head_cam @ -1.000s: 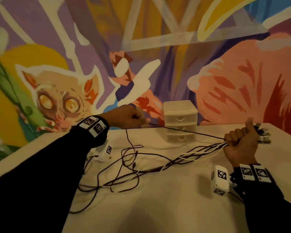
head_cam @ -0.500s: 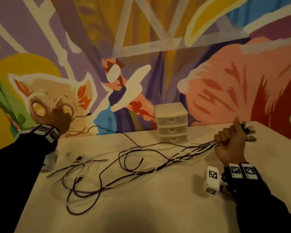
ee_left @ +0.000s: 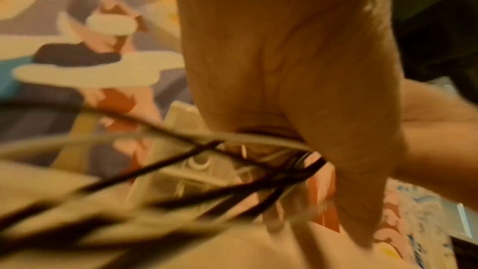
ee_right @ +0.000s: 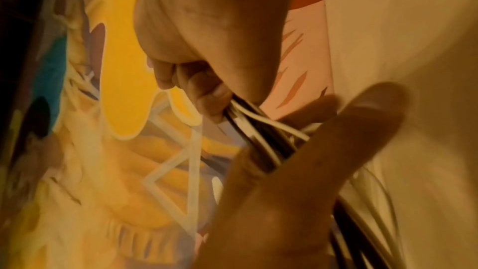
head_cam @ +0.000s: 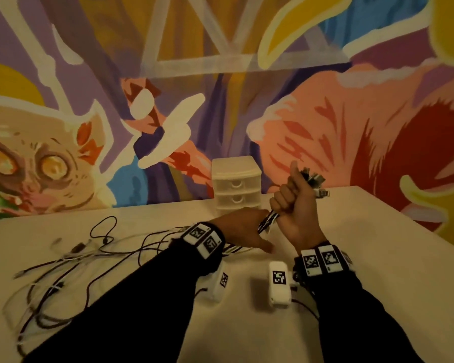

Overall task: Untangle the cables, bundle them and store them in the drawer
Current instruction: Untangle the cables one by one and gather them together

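Cables (head_cam: 266,223) gripped by both hands, drawers (head_cam: 237,186) closed.

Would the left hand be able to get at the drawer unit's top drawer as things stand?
Probably yes: the drawer unit stands just beyond the left hand, with only the cables between. That hand is on the cables by the right hand.

The cables (head_cam: 266,221), black and white, are gathered at one end into a tight bunch raised above the table, plugs (head_cam: 313,180) sticking out on top. Their far lengths trail left across the table in loose, tangled loops (head_cam: 63,271). The small white three-drawer unit (head_cam: 236,188) stands by the wall, all drawers closed.
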Demonstrator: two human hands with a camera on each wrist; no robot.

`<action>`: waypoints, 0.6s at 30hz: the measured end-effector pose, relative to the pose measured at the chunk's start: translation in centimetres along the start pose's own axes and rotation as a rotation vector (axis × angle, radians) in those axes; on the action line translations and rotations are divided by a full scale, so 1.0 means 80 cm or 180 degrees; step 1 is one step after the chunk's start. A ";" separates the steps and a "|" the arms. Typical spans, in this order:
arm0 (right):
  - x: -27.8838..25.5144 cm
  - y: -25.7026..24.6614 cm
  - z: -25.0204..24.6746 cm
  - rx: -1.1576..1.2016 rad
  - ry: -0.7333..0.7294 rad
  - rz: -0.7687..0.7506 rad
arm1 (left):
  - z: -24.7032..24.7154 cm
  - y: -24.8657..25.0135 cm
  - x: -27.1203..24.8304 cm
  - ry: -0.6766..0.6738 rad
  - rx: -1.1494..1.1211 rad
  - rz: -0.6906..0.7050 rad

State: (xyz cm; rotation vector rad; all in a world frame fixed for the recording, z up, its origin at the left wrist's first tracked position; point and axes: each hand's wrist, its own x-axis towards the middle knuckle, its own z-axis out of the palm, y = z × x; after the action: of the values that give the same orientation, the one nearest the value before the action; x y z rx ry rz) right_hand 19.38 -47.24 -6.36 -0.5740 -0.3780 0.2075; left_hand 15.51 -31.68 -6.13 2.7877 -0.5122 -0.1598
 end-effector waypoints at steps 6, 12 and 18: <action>0.013 -0.021 -0.038 0.0007 0.0814 -0.0169 | -0.007 -0.037 -0.020 -0.0021 -0.0638 -0.0373; 0.017 -0.053 -0.098 -0.0246 0.2158 -0.0513 | -0.061 -0.166 -0.138 0.0294 -0.0556 -0.1640; 0.016 -0.016 -0.034 -0.2907 0.1437 -0.0421 | -0.055 -0.205 -0.162 0.1443 0.0024 -0.1832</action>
State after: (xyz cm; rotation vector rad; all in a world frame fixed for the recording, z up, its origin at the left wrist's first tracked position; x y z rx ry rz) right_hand 21.77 -49.19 -7.37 -1.4567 -0.0463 -0.2463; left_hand 9.58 -11.15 -6.35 2.7680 0.3991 0.3466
